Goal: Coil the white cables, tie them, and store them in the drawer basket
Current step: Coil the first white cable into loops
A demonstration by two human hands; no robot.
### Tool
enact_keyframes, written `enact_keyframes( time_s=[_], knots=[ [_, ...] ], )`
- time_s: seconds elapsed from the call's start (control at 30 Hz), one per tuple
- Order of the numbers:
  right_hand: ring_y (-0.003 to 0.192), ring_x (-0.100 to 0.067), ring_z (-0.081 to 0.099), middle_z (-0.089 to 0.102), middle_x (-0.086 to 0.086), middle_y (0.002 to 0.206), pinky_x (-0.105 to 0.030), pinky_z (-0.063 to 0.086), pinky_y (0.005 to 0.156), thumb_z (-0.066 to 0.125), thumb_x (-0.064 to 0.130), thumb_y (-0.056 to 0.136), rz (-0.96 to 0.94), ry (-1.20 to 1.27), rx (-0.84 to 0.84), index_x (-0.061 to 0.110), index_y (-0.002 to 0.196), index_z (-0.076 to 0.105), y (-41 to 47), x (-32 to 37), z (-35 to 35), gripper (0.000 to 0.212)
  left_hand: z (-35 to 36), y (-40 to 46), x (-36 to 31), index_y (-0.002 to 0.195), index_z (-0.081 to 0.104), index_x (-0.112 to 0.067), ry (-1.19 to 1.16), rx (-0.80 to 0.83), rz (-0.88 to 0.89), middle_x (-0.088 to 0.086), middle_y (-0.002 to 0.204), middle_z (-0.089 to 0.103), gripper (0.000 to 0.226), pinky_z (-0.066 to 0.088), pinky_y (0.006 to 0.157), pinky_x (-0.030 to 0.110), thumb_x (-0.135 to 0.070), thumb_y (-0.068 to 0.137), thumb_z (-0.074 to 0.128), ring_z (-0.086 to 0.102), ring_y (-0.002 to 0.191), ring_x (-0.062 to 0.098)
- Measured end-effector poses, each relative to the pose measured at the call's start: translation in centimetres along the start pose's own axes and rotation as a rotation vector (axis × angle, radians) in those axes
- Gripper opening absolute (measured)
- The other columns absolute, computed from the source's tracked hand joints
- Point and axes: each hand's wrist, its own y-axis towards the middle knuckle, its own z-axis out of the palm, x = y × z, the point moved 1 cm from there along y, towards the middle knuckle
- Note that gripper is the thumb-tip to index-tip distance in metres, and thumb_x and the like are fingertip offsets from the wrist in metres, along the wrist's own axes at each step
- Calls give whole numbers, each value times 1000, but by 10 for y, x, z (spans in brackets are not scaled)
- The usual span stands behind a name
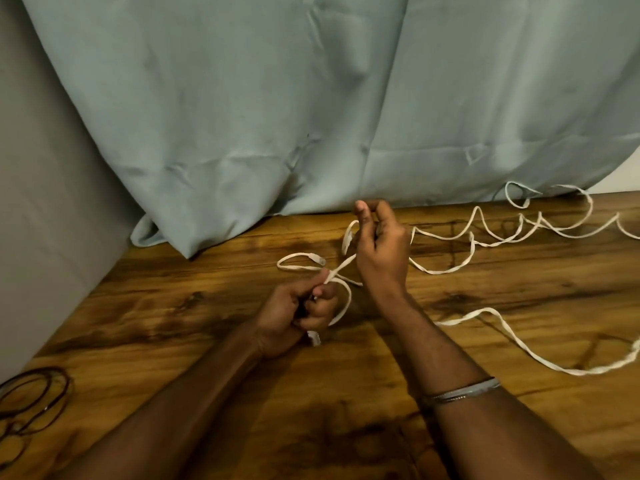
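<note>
- Cable (446, 270), white, lies sprawled on table (207, 323), in front of curtain (277, 116).
- Left hand (294, 313) fingers clench cable near plug (314, 338).
- Right hand (379, 251), nearer the curtain, pinches a cable loop.

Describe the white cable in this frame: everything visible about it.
The white cable is flat, ribbon-like and uncoiled, lying in loose waves and loops across the wooden table from the centre out past the right edge. A pale plug end rests on the table beside a small loop. The left hand grips a loop of it, another connector poking out below that grip. The raised right hand holds a strand. No tie is on it.
</note>
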Motion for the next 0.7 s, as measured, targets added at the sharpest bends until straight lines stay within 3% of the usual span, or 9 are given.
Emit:
enact_keyframes(
  time_s=[0.13, 0.23, 0.3, 0.4, 0.47, 0.6, 0.7],
  knots=[
    [60, -16, 58, 60, 7, 67, -48, 50, 56, 46, 44, 108, -13, -17, 80, 22, 96, 65, -7, 1, 5, 31, -10, 0, -10, 63, 50, -22, -107, -168, 139, -10, 52, 29, 39, 7, 51, 28, -37, 98, 42, 14, 44, 6],
    [62, -18, 62, 63, 5, 68, -45, 49, 58, 42, 45, 109, -112, -71, 253, 21, 88, 64, -20, 3, 12, 39, -13, -1, -20, 63, 49, -21, -174, -228, 212, -10, 50, 27, 39, 7, 52, 28, -36, 98, 40, 8, 44, 9],
    [55, -9, 54, 53, 11, 60, -37, 43, 53, 45, 39, 110, -184, -72, 347, 26, 81, 56, -28, 9, 17, 33, -17, -2, -26, 66, 49, -18, -260, -218, 251, -9, 50, 28, 39, 9, 49, 26, -35, 98, 38, 8, 44, 9],
    [54, 3, 46, 45, 18, 60, -25, 34, 54, 48, 32, 110, -230, -64, 401, 20, 88, 64, -35, 13, 23, 29, -24, -5, -30, 70, 55, -13, -336, -193, 290, -7, 54, 30, 38, 12, 46, 24, -31, 98, 37, 10, 45, 9],
    [56, 2, 48, 49, 17, 62, -22, 34, 55, 47, 34, 110, -187, -29, 425, 18, 92, 67, -37, 13, 27, 31, -25, -8, -31, 76, 59, -10, -328, -165, 316, -6, 56, 33, 34, 15, 48, 25, -26, 97, 37, 15, 44, 8],
    [74, -7, 66, 70, 9, 81, -41, 54, 65, 43, 41, 109, -28, 12, 484, 23, 98, 70, -40, 10, 27, 35, -22, -9, -27, 91, 68, -8, -264, -102, 335, -2, 67, 46, 34, 31, 59, 30, -26, 101, 41, 42, 51, 10],
    [83, -7, 70, 74, 7, 89, -47, 59, 75, 43, 39, 111, 44, 50, 514, 26, 106, 73, -45, 14, 25, 33, -17, -8, -22, 94, 63, -9, -193, -76, 393, 0, 70, 52, 22, 44, 69, 32, -27, 98, 52, 55, 62, 14]
  ],
)
